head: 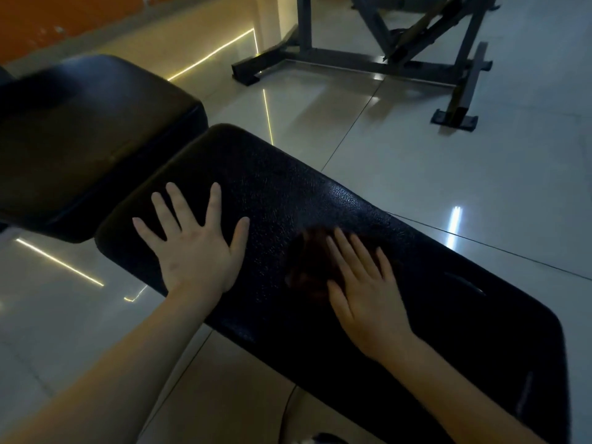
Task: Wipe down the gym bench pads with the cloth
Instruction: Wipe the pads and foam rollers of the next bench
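Wiping appears to be under way on the long pad of a gym bench. The right hand lies flat on it, fingers straight and close together, pressing a dark reddish cloth onto the middle of that pad; the cloth is blurred and bunched under and beside the fingers. The left hand is spread wide, palm down, on the long pad's end nearest the seat pad; it touches no cloth and seems to brace. A faint sheen on the long pad just beyond the cloth may mark a wiped strip, though the dim light leaves that uncertain. The long pad looks partly done at most; its near end and the seat pad, just off its far-left end, are likely left to do. A grey machine frame stands on the tiled floor, well beyond the long pad.
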The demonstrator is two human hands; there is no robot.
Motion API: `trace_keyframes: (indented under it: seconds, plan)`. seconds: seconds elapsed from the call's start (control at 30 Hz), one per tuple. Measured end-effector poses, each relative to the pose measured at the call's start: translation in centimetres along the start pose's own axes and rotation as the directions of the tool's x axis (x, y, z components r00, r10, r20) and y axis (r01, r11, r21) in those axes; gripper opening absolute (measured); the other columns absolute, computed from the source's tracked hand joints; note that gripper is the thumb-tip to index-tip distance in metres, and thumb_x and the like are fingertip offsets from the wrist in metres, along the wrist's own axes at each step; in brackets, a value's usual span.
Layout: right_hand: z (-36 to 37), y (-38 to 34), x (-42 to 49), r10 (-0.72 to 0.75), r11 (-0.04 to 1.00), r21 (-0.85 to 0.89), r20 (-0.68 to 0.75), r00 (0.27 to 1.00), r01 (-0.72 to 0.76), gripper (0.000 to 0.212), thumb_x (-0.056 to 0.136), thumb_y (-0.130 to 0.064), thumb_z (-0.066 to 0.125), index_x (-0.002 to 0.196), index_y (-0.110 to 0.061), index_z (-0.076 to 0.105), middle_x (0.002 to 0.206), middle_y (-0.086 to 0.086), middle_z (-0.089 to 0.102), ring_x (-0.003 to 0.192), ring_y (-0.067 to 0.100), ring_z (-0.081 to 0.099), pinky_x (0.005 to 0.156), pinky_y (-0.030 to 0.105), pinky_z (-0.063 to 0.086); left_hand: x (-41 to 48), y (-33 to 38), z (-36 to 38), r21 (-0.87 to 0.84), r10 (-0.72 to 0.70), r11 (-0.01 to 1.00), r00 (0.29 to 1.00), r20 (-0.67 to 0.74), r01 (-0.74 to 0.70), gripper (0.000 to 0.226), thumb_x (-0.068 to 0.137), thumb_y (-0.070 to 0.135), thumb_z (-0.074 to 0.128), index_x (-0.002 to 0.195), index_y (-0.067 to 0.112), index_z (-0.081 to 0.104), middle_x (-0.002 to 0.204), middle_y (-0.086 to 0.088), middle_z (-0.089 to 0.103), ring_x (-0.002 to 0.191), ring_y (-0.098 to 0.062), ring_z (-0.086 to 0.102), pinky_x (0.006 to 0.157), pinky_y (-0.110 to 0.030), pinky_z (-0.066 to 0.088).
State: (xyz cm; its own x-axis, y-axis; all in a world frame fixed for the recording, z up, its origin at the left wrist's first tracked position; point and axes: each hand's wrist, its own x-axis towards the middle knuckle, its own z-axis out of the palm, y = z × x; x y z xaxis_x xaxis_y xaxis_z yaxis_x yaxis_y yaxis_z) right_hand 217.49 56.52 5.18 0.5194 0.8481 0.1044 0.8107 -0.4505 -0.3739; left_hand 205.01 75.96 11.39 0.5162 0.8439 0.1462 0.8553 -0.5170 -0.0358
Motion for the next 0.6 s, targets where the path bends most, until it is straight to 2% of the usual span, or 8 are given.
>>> trace_keyframes:
  seconds: [0.1, 0.23, 0.33, 0.43, 0.5, 0.6]
  plan:
    - [0.8, 1.5, -5.4, -0.006, 1.000, -0.026, -0.010, 1.000, 0.006, 0.064, 0.096, -0.042, 0.032, 0.156, -0.026, 0.017, 0.163, -0.007, 0.013, 0.149, 0.013, 0.013, 0.116, 0.045, 0.013, 0.1, 0.0, 0.2, 0.004, 0.006, 1.000, 1.000, -0.011, -0.006, 0.076, 0.090, 0.071, -0.004, 0.157, 0.035, -0.003, 0.163, -0.022, -0.006, 0.149, -0.041, -0.008, 0.117, -0.065, -0.003]
    - [1.2, 1.2, -4.8, 0.014, 0.998, -0.066, -0.024, 1.000, -0.016, 0.065, 0.093, -0.040, 0.034, 0.155, -0.024, 0.020, 0.162, -0.004, 0.016, 0.149, 0.016, 0.015, 0.113, 0.047, 0.017, 0.0, -0.1, 0.4, 0.005, 0.006, 1.000, 1.000, -0.024, -0.006, 0.074, 0.092, 0.071, -0.003, 0.157, 0.035, -0.001, 0.163, -0.023, -0.004, 0.149, -0.042, -0.006, 0.116, -0.066, -0.002]
    - [0.7, 0.4, -0.8, 0.051, 0.997, -0.065, -0.018, 0.999, -0.052, 0.065, 0.094, -0.043, 0.024, 0.156, -0.025, 0.015, 0.163, -0.005, 0.009, 0.150, 0.016, 0.005, 0.117, 0.047, 0.010, 0.2, -0.2, 0.8, 0.016, 0.005, 1.000, 0.999, -0.036, -0.005, 0.075, 0.093, 0.071, 0.001, 0.157, 0.034, 0.000, 0.162, -0.024, -0.003, 0.149, -0.043, -0.005, 0.115, -0.067, -0.001]
    - [-0.4, -0.9, 5.5, 0.140, 0.990, -0.022, -0.012, 0.990, -0.140, 0.070, 0.089, -0.051, 0.004, 0.155, -0.029, -0.003, 0.162, -0.010, -0.012, 0.149, 0.012, -0.013, 0.121, 0.045, -0.006, 0.3, -0.1, 0.9, 0.025, 0.008, 1.000, 0.999, -0.047, -0.006, 0.077, 0.091, 0.072, 0.000, 0.157, 0.034, 0.002, 0.162, -0.024, -0.001, 0.149, -0.044, -0.003, 0.114, -0.067, -0.001]
    - [-1.0, -1.7, 10.3, 0.182, 0.983, -0.002, -0.014, 0.983, -0.182, 0.064, 0.097, -0.047, 0.011, 0.155, -0.027, -0.005, 0.162, -0.007, -0.013, 0.149, 0.015, -0.014, 0.120, 0.045, -0.009, 0.3, -0.1, 0.8, 0.023, 0.012, 1.000, 0.999, -0.047, -0.010, 0.079, 0.088, 0.072, 0.000, 0.158, 0.034, 0.003, 0.162, -0.024, -0.001, 0.149, -0.044, -0.002, 0.115, -0.067, 0.000]
    - [-1.6, -2.9, 16.2, 0.193, 0.981, 0.023, -0.016, 0.981, -0.193, 0.059, 0.103, -0.040, 0.020, 0.156, -0.023, 0.002, 0.164, -0.002, -0.005, 0.150, 0.020, -0.005, 0.121, 0.047, -0.004, 0.2, 0.0, 0.6, 0.032, 0.006, 0.999, 0.999, -0.041, -0.005, 0.079, 0.088, 0.072, -0.002, 0.157, 0.034, 0.001, 0.162, -0.024, -0.002, 0.149, -0.044, -0.002, 0.115, -0.068, 0.001]
